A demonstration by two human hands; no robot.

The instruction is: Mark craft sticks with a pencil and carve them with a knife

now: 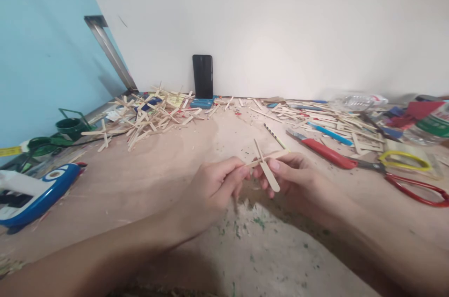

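Observation:
Over the middle of the wooden table, a small cross of popsicle sticks (270,177) is held between my two hands. My left hand (219,182) pinches the tip of the crosswise stick between thumb and fingers. Closed round the other side, near the crossing, is my right hand (291,173), its thumb pressed close to the joint. One rounded stick end points down toward me, and a narrower end points away. Some fingers of my right hand are hidden behind the sticks. A striped pencil (275,136) lies just beyond my right hand.
A heap of joined popsicle sticks (154,117) covers the back left; loose sticks (326,121) lie back right. Red-handled scissors (380,167) and a red utility knife (328,152) lie right. A phone (203,76) stands at the wall. A blue tape dispenser (52,191) sits left.

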